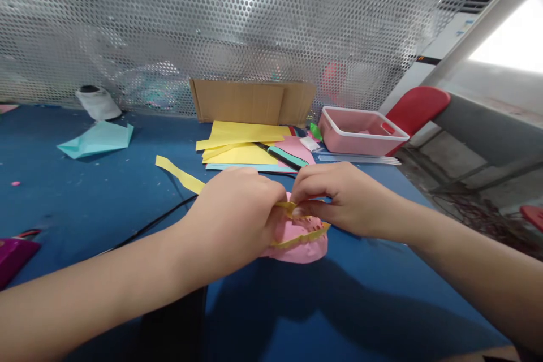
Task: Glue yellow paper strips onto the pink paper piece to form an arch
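A pink piece (303,253), bordered by a yellow band (302,238) on its near side, is located between both hands above the blue table (373,288). The left hand (237,215) is closed on its left side, fingertips mostly concealed. The right hand (339,195) pinches a yellow strip (288,206) at the far side. Left of the left hand, a yellow length (180,174) projects; its connection to the strip is hidden. A black cable (153,224) runs at left. Beyond, a teal-and-black cutter (286,157) lies over yellow sheets (241,134). A turquoise folded paper (99,138) is at far left, a pink basket (352,138) at far right. Cardboard (246,100) stands upright before a perforated panel (254,22).
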